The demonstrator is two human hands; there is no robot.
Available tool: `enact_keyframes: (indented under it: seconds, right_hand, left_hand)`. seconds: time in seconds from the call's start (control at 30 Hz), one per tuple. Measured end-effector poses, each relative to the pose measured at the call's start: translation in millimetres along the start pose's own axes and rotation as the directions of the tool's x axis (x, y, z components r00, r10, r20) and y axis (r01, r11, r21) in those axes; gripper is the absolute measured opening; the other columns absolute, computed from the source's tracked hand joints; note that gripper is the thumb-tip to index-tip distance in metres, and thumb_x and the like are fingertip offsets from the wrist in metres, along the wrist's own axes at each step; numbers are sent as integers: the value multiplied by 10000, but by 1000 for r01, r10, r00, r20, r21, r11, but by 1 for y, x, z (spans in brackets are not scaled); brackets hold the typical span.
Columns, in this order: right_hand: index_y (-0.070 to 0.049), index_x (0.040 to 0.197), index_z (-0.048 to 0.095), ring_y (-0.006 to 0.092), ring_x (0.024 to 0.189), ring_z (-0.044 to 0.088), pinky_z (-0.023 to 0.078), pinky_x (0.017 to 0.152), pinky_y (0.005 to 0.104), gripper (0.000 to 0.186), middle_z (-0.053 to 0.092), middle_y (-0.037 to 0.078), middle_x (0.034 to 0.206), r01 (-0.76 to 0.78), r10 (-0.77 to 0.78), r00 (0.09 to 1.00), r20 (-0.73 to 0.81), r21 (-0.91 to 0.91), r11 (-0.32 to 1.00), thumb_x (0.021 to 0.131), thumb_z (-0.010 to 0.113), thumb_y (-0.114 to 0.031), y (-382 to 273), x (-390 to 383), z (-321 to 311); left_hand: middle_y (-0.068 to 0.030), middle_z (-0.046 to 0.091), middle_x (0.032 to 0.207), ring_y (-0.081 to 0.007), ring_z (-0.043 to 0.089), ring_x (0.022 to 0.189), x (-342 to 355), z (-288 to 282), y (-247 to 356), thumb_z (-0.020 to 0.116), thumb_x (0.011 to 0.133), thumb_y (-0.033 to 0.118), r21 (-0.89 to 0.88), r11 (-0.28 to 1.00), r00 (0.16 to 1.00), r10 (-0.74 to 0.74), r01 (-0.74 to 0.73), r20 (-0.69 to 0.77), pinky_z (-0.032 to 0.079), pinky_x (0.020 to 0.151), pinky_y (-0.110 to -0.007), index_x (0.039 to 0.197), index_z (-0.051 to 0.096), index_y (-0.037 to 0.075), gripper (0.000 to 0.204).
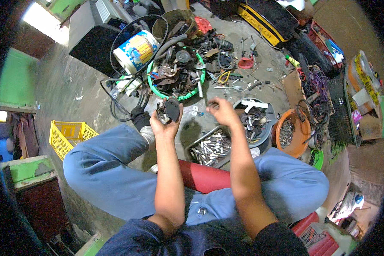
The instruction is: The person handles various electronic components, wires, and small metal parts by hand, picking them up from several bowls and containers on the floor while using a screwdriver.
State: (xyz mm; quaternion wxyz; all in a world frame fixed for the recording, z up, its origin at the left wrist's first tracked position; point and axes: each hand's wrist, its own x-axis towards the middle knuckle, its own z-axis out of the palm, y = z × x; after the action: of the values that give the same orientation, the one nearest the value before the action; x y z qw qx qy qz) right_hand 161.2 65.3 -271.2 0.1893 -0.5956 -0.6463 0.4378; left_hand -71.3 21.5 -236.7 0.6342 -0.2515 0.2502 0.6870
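My left hand (pixel 164 128) holds a dark, roughly round part (pixel 171 109) with some metal on it, above the floor between my bent knees. To its right, my right hand (pixel 221 110) has its fingers curled together; a small dark piece seems to be in them, too small to name. Just beyond my hands is a green-rimmed basin (pixel 166 93) heaped with dark scrap parts. Below my right hand, a grey tray (pixel 222 162) holds many small metal pieces, beside a grey-blue basin (pixel 266 128) of dark bits and white strips.
An orange basin (pixel 301 147) and black crate (pixel 343 106) stand right. A yellow crate (pixel 62 138) is left. A white bucket (pixel 126 59), dark metal case (pixel 87 38), cable loops (pixel 113 100) and black-yellow bag (pixel 260 23) lie farther off. Loose tools and cut wires are scattered ahead.
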Motion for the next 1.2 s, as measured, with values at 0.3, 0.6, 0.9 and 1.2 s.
enact_keyframes:
  seconds: [0.3,0.6,0.9,1.2]
  right_hand:
    - [-135,1503,359,454,1368,382,376,1129,467,963,336,270,1494,-77,98,991,94,-211,974,696,882,-181,37,1,119]
    - [-187,1559,264,475,1451,202,252,1185,542,1108,136,269,1593,-26,19,1000,-24,-324,946,656,902,-262,36,10,159]
    - [-168,1422,509,413,1396,334,371,1128,482,729,331,215,1523,81,-53,996,65,-580,811,758,808,-188,31,12,175]
    - [-109,1234,636,385,1172,542,511,963,458,405,549,175,1303,172,-178,983,43,-552,816,838,613,-32,45,-7,179]
  left_hand:
    - [-168,643,1241,-326,580,1213,6,-18,33,360,968,278,-83,995,996,45,-51,-79,414,1075,-585,1228,619,39,438]
    - [-170,628,1262,-325,581,1201,20,-27,52,324,981,312,-195,981,998,4,-15,-57,430,1065,-595,1265,603,38,483]
    - [-168,632,1267,-324,585,1208,29,-33,57,321,986,338,-207,978,995,15,-36,-103,422,1071,-598,1259,608,45,493]
    - [-165,631,1269,-318,584,1216,30,-33,54,333,975,335,-225,974,998,6,-20,-63,414,1078,-600,1252,610,48,485]
